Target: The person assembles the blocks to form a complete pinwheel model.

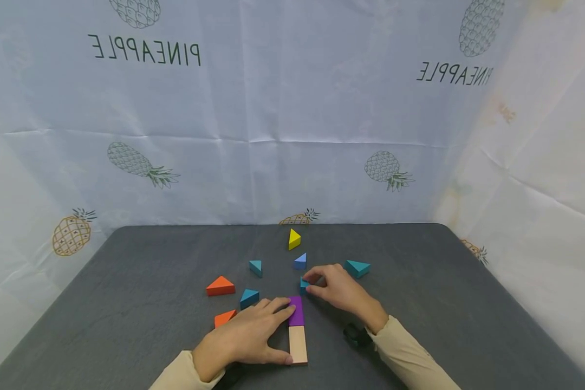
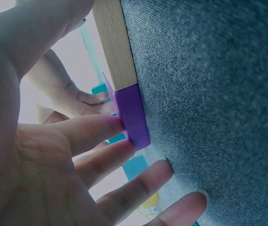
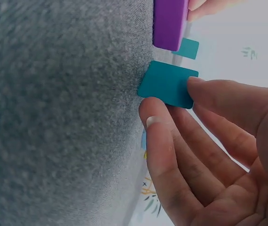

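A purple block (image 1: 296,311) and a plain wooden block (image 1: 298,345) lie end to end in a line on the table. My left hand (image 1: 253,333) rests along their left side, fingers spread and fairly straight. Two of its fingertips touch the purple block, and its thumb tip is at the near end of the wooden one. Just beyond the purple block, my right hand (image 1: 338,290) pinches a teal-blue block (image 3: 169,84) between thumb and fingers. The lower edge of that block is close to the table surface.
Orange triangular blocks (image 1: 220,286) and blue-teal ones (image 1: 249,298) lie to the left. Farther back are a small teal triangle (image 1: 255,267), a light blue triangle (image 1: 300,262) and a yellow triangle (image 1: 294,239). Another teal triangle (image 1: 357,268) lies beyond the right hand.
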The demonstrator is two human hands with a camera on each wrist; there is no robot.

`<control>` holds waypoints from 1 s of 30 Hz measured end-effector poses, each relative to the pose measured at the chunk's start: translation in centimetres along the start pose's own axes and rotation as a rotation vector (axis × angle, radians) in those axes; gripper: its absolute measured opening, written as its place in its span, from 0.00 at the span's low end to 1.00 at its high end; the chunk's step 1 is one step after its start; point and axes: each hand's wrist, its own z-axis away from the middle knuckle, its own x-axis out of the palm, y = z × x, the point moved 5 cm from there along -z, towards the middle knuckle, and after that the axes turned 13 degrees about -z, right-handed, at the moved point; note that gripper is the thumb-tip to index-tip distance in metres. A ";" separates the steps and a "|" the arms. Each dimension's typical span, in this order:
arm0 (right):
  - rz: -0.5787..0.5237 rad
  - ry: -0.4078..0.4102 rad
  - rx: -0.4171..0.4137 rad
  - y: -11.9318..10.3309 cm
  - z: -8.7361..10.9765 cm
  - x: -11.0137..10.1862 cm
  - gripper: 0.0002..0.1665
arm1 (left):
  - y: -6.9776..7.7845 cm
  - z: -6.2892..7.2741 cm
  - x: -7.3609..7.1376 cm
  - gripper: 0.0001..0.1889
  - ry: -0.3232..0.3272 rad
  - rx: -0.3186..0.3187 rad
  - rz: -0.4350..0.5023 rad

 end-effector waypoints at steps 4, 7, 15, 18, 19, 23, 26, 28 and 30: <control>-0.005 0.002 -0.016 0.1 -0.1 0.1 0.12 | 0.0 0.0 0.0 0.47 -0.001 -0.003 0.004; -0.018 0.004 -0.021 0.2 -0.1 0.3 0.12 | 0.0 0.0 0.0 0.47 -0.001 0.000 0.004; -0.056 -0.013 0.008 0.3 -0.2 0.7 0.13 | -0.1 0.0 0.1 0.47 -0.003 0.005 0.009; -0.063 -0.020 0.006 0.2 -0.2 0.8 0.13 | -0.1 0.0 0.1 0.47 -0.003 0.004 0.011; -0.066 -0.023 0.008 0.1 -0.2 0.9 0.13 | -0.1 0.0 0.1 0.47 -0.004 0.004 0.012; -0.086 -0.036 0.008 0.2 -0.2 1.1 0.14 | -0.1 0.0 0.0 0.47 -0.010 0.001 0.015; -0.101 -0.040 0.008 0.2 -0.2 1.2 0.14 | -0.1 0.0 0.0 0.47 -0.012 0.000 0.014; -0.106 -0.042 0.009 0.2 -0.3 1.3 0.14 | -0.1 0.0 0.0 0.47 -0.011 -0.001 0.012; -0.106 -0.041 0.007 0.2 -0.2 1.3 0.14 | -0.1 0.0 0.0 0.47 -0.010 -0.001 0.011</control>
